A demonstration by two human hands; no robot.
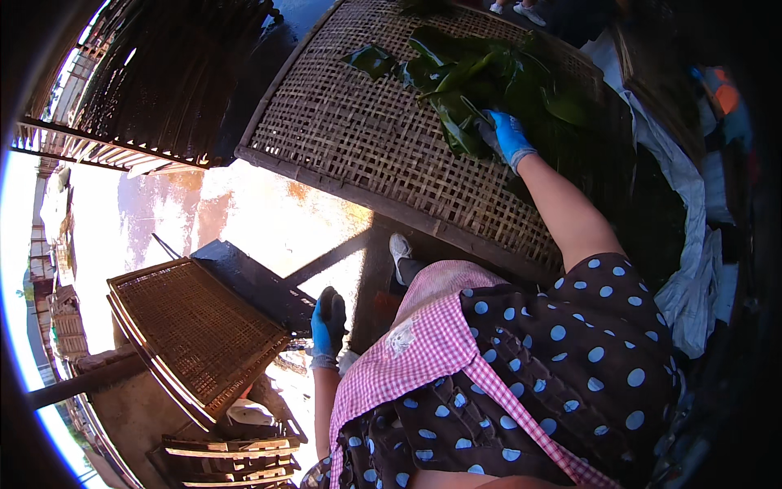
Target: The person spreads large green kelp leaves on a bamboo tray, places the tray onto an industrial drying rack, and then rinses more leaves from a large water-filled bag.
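Note:
My right hand (502, 139), in a blue and grey work glove, reaches to the near edge of a heap of large, wet green leaves (482, 79). Its fingers touch a leaf; whether they grip it cannot be made out. The leaves lie on a big woven bamboo tray (354, 128) with a wooden frame. My left hand (328, 321), gloved the same way, hangs low beside my checked apron, away from the tray. Nothing shows in it, and its fingers look close together.
Smaller woven trays (201, 330) are stacked at the lower left, above slatted wooden pieces (232, 455). A white plastic sheet (672, 165) edges the dark area at right. Another person's shoes (529, 13) show beyond the large tray. A dark slatted rack (159, 79) stands at upper left.

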